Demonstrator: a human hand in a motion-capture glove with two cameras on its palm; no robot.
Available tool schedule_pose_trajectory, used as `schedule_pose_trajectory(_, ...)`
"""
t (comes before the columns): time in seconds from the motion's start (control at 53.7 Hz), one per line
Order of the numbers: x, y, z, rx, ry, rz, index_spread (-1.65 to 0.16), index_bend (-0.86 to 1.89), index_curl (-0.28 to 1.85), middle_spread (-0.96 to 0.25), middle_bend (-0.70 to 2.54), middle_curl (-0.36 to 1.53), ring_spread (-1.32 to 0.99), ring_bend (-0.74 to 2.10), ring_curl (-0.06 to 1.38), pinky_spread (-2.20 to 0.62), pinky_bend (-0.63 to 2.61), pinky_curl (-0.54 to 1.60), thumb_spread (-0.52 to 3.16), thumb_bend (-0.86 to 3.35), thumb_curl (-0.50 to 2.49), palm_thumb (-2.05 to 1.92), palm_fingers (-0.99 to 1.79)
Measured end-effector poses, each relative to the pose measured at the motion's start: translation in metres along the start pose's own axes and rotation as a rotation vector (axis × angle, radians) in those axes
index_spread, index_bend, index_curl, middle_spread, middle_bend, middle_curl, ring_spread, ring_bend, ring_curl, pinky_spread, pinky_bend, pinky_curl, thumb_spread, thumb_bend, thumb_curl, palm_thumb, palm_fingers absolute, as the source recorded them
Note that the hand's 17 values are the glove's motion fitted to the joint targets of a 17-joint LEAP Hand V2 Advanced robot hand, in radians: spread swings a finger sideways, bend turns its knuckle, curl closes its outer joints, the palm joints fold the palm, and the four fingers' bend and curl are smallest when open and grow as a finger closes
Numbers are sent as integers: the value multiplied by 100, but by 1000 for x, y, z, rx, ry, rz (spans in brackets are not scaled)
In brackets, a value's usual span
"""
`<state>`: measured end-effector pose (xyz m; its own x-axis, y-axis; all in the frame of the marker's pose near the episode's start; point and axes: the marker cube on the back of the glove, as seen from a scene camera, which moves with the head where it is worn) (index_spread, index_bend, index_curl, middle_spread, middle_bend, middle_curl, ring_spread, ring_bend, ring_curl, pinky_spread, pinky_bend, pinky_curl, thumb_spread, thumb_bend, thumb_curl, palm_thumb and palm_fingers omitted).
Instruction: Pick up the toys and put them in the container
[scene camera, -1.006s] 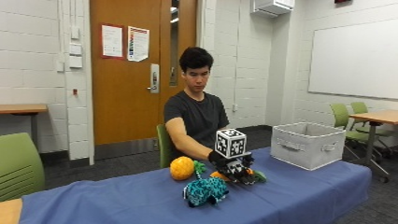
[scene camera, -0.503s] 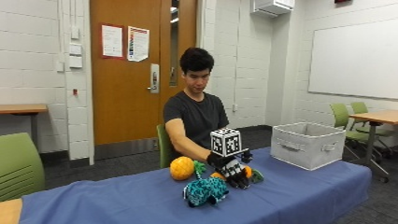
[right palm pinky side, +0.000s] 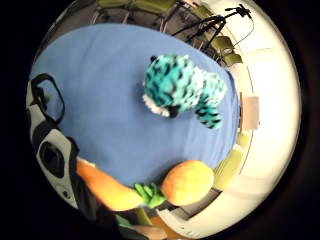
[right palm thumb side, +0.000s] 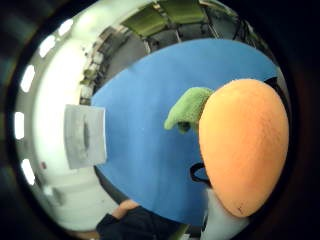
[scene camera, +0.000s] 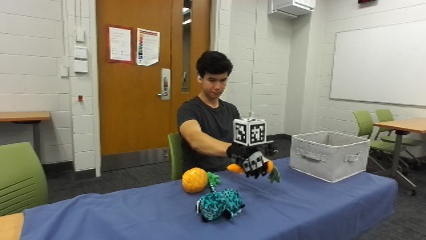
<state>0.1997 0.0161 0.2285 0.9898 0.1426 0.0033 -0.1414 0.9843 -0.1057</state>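
Note:
In the outside view my gloved right hand grips an orange carrot toy with green leaves and holds it above the blue table. The carrot fills much of the thumb side palm view, leaves beside it. A pineapple toy and a teal spotted plush lie on the table below and left of the hand. From the little finger side palm view I see the plush, the pineapple and the carrot. The grey fabric container stands at the table's right end.
A green chair stands behind the table beside the person. Another green chair is at the far left, and more chairs with a desk sit at the right. The container shows past the blue cloth in the thumb side view.
The hand has lifted the carrot off the table and carried it up and to the right, away from the pineapple and the plush.

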Motion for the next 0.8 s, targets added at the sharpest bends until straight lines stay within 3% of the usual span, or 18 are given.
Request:
schedule_pose_trajectory(0.242,-68,-19,-118,124,-13,-87,-35,20,60,-35,95,64,-39,121,57,-50,74,43,85,18,63,69,128)
schedule_pose_trajectory(0.447,-187,-15,-205,237,-2,-229,-36,20,68,-34,100,67,-38,127,56,-50,78,43,80,16,71,69,123)
schedule_pose_trajectory(0.615,-304,2,-232,259,-44,-373,-37,18,75,-34,102,68,-37,129,55,-50,79,43,78,15,77,70,121)
schedule_pose_trajectory(0.727,-378,21,-231,253,-73,-603,-38,18,78,-34,102,68,-36,130,55,-50,81,43,77,14,81,70,120)
schedule_pose_trajectory(0.801,-419,26,-226,237,-96,-602,-38,17,81,-34,103,68,-36,131,54,-50,81,43,77,13,83,69,120)
